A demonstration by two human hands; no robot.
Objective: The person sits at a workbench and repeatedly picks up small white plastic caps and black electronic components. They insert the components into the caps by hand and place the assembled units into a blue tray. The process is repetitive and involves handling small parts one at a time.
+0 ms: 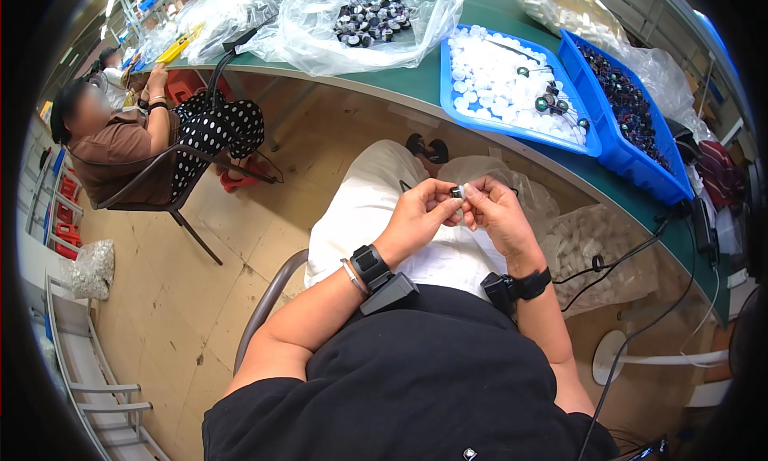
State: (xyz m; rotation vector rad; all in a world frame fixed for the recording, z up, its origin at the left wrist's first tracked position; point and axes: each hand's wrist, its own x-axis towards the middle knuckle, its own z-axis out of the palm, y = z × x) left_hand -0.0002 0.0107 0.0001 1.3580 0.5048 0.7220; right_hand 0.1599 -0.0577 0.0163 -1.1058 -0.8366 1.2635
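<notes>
Over my lap, my left hand (418, 219) pinches a small round black-and-white part (457, 192) between thumb and fingertips. My right hand (498, 213) meets it from the other side, its thumb and fingers closed at the part's white edge. The fingers hide much of the piece, so its exact kind is not plain. Ahead on the table, a shallow blue tray (512, 131) carries many white round caps (472, 65) and several small wired pieces with dark round ends (546, 103). Both wrists wear black straps with box-shaped devices.
A deeper blue bin (664, 185) of dark wired parts stands right of the tray on the green table (376, 78). Black-and-silver round pieces (372, 22) lie in a clear bag. Cables hang at the right. A co-worker (120, 141) sits at the left; a filled bag (600, 249) lies under the table.
</notes>
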